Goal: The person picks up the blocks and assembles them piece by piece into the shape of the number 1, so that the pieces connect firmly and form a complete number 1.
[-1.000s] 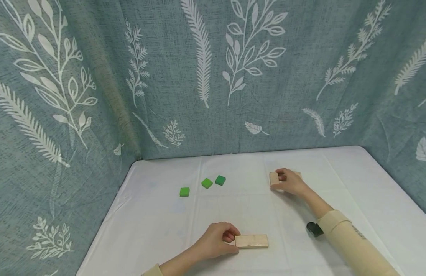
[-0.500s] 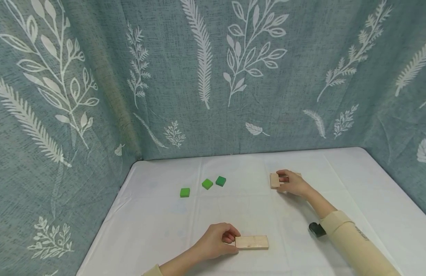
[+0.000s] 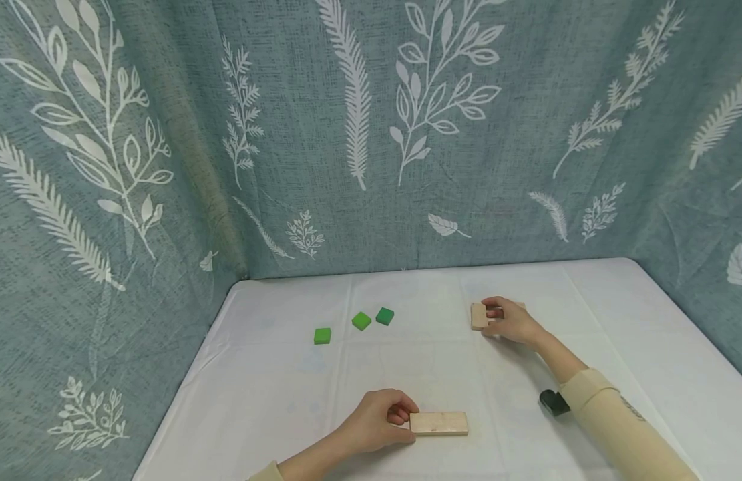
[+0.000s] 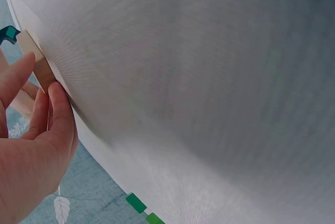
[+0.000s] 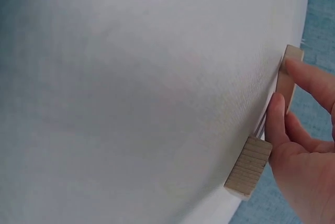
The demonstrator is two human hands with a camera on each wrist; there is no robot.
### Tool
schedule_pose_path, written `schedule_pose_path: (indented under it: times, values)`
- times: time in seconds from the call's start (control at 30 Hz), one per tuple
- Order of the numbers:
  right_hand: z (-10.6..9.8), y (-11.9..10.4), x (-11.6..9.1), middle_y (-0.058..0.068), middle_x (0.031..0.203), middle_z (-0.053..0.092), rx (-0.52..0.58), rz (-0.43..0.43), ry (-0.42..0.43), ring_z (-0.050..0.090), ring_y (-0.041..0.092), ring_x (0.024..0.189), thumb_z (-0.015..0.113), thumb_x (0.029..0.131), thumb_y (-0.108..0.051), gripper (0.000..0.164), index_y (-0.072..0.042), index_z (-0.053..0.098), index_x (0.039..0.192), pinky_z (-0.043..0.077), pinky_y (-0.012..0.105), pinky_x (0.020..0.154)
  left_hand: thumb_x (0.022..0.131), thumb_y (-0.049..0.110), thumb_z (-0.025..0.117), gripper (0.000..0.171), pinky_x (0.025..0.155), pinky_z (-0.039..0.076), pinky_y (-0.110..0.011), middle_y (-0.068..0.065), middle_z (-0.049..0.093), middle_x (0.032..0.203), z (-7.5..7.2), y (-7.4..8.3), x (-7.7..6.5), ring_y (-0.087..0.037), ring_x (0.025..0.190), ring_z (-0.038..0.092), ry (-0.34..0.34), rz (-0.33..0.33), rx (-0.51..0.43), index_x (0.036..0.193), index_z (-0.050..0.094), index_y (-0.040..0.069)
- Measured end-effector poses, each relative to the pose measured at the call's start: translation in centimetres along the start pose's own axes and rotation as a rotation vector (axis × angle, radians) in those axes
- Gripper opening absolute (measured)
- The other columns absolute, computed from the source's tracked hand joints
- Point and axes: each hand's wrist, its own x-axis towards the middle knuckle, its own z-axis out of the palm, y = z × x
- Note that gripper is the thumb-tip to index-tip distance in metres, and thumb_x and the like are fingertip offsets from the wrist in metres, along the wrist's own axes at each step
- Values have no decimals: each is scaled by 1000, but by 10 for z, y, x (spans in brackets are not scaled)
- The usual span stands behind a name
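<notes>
On the white tablecloth, my left hand (image 3: 379,421) pinches the left end of a long, flat wooden block (image 3: 438,423) between thumb and fingers. The left wrist view shows this block (image 4: 37,62) between the fingertips. Farther back at the right, my right hand (image 3: 511,322) has thumb and forefinger at the two ends of a short-looking wooden block (image 3: 478,316). Its side (image 5: 286,85) shows between the fingertips in the right wrist view. A second wooden block (image 5: 248,166) lies close beside that hand; in the head view the right hand mostly hides it.
Three small green blocks lie at the back left: a light green one (image 3: 322,336), another light green one (image 3: 361,321) and a darker one (image 3: 385,316). A black object (image 3: 553,402) sits partly hidden by the right sleeve. A leaf-patterned curtain (image 3: 371,133) hangs behind the table.
The right thumb and forefinger have drawn back slightly to the right along the short-looking block, uncovering more of it. The left hand and its block have stayed in place.
</notes>
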Motion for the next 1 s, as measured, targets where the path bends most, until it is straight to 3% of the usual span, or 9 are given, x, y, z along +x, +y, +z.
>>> schedule_pose_path:
  times: [1.0]
  values:
    - [9,2,-10,18,112,58,9,-14,69,57,32,108,80,79,-12,67,10,45,132,50,39,89,72,-2,82,27,70,51,-18,4,61,82,0,-4,0,-4,74,56,5,20,-6,95,69,4]
